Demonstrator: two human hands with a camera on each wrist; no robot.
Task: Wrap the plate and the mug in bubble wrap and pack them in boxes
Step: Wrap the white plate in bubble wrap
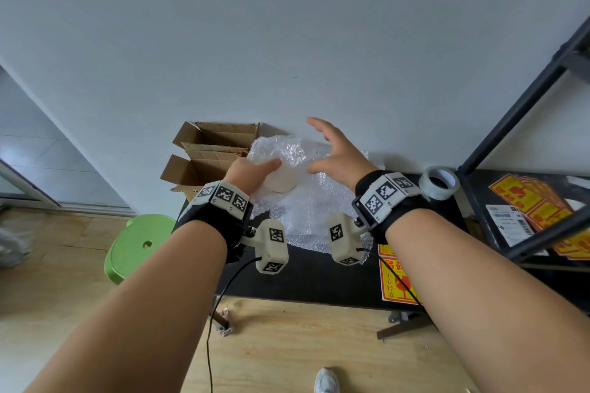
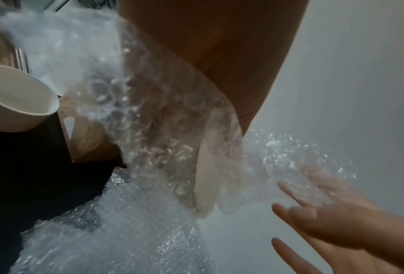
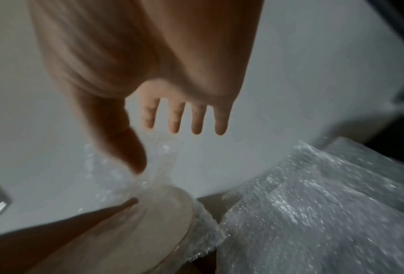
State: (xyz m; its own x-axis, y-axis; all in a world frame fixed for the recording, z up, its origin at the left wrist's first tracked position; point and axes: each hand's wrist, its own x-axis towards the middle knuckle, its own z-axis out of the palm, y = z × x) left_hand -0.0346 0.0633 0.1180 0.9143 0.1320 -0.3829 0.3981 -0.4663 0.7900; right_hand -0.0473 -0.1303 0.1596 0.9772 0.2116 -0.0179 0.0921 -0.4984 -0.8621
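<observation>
Bubble wrap (image 1: 319,198): clear sheet spread over the dark surface (image 1: 319,277), far edge bunched up against the wall; everything below is placed relative to it.
Plate (image 1: 282,180): cream, tilted up on its edge at the left part of the wrap, with a fold of wrap draped over it.
Left hand (image 1: 252,174): your fingers and thumb are curled round the plate through the wrap, holding it up.
Right hand (image 1: 335,150): yours hovers above the wrap's far side, fingers spread and straight, gripping nothing; thumb tip looks right at the raised fold, but can't tell if it actually touches.
Mug (image 2: 15,98): cream too, only shows in the left wrist view, left of the wrap.
Boxes (image 1: 207,156): two open cardboard ones, just left of the wrap, by the wall.
Tape roll (image 1: 439,182): clear, standing right of the wrap.
Stickers (image 1: 394,281): yellow-red, peeking out from the wrap's near right corner.
</observation>
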